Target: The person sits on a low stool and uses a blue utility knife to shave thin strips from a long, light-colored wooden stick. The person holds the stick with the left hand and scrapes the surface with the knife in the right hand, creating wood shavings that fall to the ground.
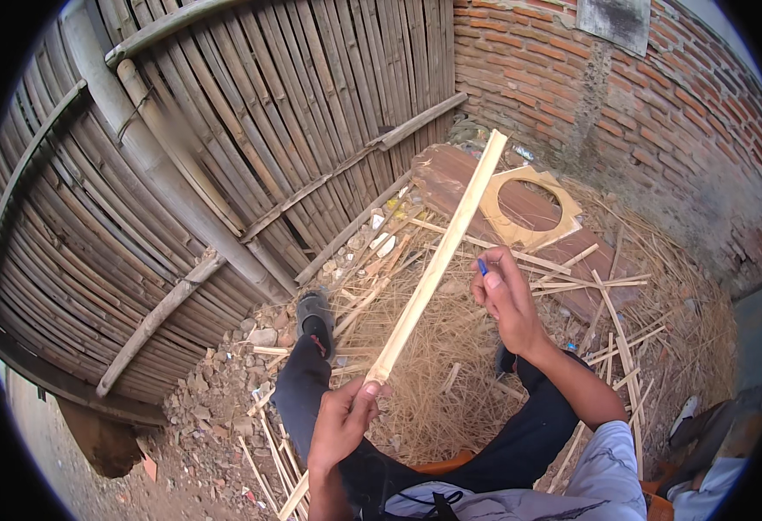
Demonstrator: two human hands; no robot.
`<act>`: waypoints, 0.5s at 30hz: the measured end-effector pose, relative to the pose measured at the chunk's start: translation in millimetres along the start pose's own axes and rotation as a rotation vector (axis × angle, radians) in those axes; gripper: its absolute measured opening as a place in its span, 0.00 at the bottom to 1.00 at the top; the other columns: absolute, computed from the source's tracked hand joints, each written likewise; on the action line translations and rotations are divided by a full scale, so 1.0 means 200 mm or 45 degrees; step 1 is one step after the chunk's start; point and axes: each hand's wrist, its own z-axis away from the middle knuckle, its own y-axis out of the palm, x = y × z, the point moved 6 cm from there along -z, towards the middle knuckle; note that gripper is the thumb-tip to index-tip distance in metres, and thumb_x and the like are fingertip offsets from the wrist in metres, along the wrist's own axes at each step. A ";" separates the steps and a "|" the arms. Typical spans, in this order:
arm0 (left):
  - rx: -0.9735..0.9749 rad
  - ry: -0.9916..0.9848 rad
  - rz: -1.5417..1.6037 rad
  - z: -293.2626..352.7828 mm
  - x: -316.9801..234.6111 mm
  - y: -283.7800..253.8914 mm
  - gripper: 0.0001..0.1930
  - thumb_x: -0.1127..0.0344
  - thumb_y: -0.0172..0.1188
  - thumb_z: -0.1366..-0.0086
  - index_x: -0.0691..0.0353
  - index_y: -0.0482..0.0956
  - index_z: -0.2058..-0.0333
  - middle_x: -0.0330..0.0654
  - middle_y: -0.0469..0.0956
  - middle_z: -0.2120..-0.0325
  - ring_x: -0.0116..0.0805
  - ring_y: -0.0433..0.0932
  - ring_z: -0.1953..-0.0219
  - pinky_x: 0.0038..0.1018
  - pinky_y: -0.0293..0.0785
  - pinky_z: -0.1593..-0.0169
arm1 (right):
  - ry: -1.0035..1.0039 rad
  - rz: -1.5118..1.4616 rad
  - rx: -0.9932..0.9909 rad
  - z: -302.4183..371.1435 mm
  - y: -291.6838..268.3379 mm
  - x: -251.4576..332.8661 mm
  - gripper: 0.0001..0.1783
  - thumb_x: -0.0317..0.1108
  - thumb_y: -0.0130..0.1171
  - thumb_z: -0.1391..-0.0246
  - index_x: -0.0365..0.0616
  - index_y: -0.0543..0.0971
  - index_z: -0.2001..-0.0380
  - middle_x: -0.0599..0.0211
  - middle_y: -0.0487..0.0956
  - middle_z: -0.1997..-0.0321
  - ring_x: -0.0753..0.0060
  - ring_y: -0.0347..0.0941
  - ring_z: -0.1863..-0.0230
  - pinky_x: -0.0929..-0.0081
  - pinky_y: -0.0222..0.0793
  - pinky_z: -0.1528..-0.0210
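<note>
My left hand [344, 420] is closed around the lower part of a long, pale split-bamboo strip [440, 260]. The strip slants up and away to the right, its far end over a brown board. Right of the strip, my right hand [507, 300] is raised with its fingers curled, apart from the bamboo. Between its thumb and fingers shows a small blue object [483, 267]; its kind is hidden by the grip. Under both hands, between my legs, lies a heap of thin straw-coloured shavings [442, 356].
A brown board [450, 178] carries a tan panel with a round hole [494, 213]. Loose strips [620, 339] lie at the right, with stones [264, 337] at the left. A bamboo fence [311, 113] and brick wall [537, 78] enclose the corner. Another person's leg [702, 443] shows lower right.
</note>
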 end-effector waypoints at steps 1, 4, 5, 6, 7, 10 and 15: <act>-0.018 0.006 0.028 0.00 -0.01 0.02 0.20 0.56 0.51 0.15 0.67 0.85 0.55 0.28 0.65 0.85 0.15 0.60 0.82 0.21 0.57 0.78 | -0.102 0.114 0.028 0.01 0.03 0.04 0.23 0.51 0.51 0.23 0.39 0.73 0.46 0.60 0.82 0.68 0.75 0.79 0.66 0.70 0.70 0.63; -0.076 -0.034 0.120 -0.01 -0.06 0.04 0.17 0.59 0.54 0.16 0.66 0.87 0.56 0.30 0.67 0.85 0.17 0.63 0.81 0.24 0.60 0.76 | -0.433 0.458 0.095 0.11 0.13 0.13 0.21 0.50 0.64 0.30 0.41 0.79 0.53 0.61 0.83 0.70 0.63 0.82 0.74 0.66 0.74 0.72; -0.082 -0.021 0.128 -0.02 -0.07 0.05 0.17 0.60 0.54 0.16 0.66 0.87 0.56 0.30 0.67 0.85 0.17 0.63 0.81 0.24 0.60 0.76 | -0.561 0.535 0.107 0.14 0.16 0.15 0.20 0.49 0.66 0.31 0.41 0.81 0.54 0.62 0.84 0.70 0.61 0.83 0.76 0.65 0.75 0.73; -0.091 -0.012 0.136 -0.02 -0.08 0.07 0.17 0.60 0.54 0.16 0.66 0.87 0.56 0.30 0.67 0.85 0.17 0.63 0.81 0.23 0.60 0.76 | -0.582 0.574 0.137 0.15 0.19 0.16 0.19 0.48 0.68 0.33 0.42 0.82 0.56 0.63 0.84 0.69 0.61 0.84 0.75 0.65 0.77 0.73; -0.100 -0.002 0.144 -0.02 -0.08 0.08 0.17 0.60 0.54 0.16 0.66 0.87 0.56 0.30 0.67 0.85 0.16 0.63 0.81 0.23 0.60 0.76 | -0.604 0.614 0.166 0.16 0.21 0.18 0.18 0.47 0.69 0.35 0.43 0.83 0.57 0.64 0.85 0.69 0.61 0.84 0.74 0.65 0.78 0.73; -0.094 0.001 0.181 -0.03 -0.10 0.10 0.16 0.61 0.54 0.16 0.67 0.86 0.57 0.30 0.68 0.85 0.16 0.63 0.81 0.23 0.60 0.76 | -0.653 0.691 0.210 0.18 0.25 0.20 0.17 0.47 0.70 0.36 0.45 0.84 0.57 0.65 0.85 0.69 0.62 0.85 0.74 0.66 0.78 0.74; -0.140 0.024 0.180 -0.03 -0.13 0.13 0.16 0.62 0.54 0.16 0.67 0.85 0.58 0.30 0.68 0.85 0.16 0.63 0.82 0.23 0.59 0.76 | -0.722 0.677 0.216 0.20 0.28 0.20 0.16 0.47 0.69 0.35 0.45 0.84 0.57 0.66 0.85 0.69 0.63 0.83 0.76 0.67 0.77 0.75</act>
